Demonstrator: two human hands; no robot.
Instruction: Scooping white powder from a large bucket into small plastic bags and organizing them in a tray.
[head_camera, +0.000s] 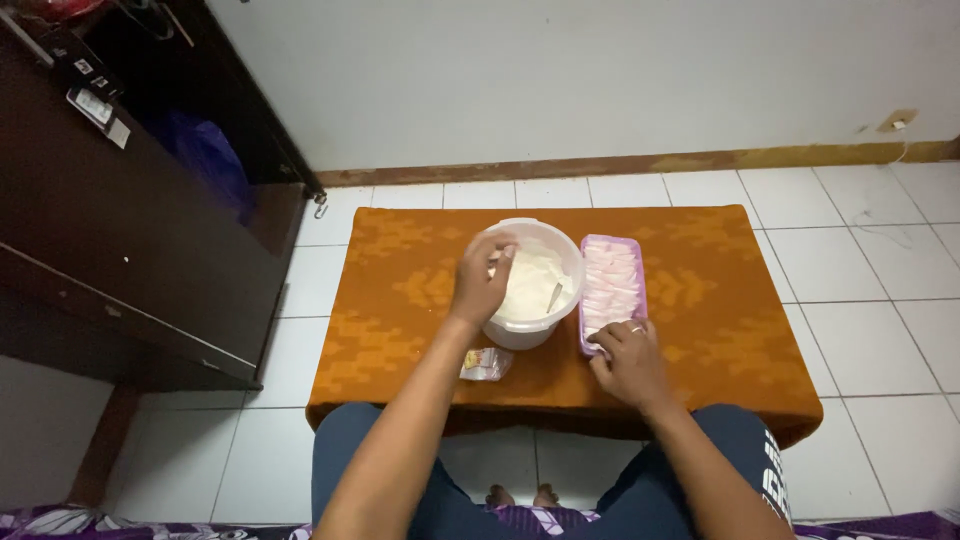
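A left hand (481, 283) curls loosely over the rim of a white tub (533, 283) of pale batter on an orange-clothed table (700, 330). The right hand (628, 363), fingers bent, grips the near end of a purple tray (611, 290) just beside the tub.

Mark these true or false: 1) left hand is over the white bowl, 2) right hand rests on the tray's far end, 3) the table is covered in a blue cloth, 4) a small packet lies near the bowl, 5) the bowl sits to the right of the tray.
1) True: the left hand is over the rim of the white bowl.
2) False: the right hand touches the near end of the purple tray.
3) False: the cloth is orange with a pattern.
4) True: a small packet lies just in front of the bowl.
5) False: the bowl sits to the left of the tray.
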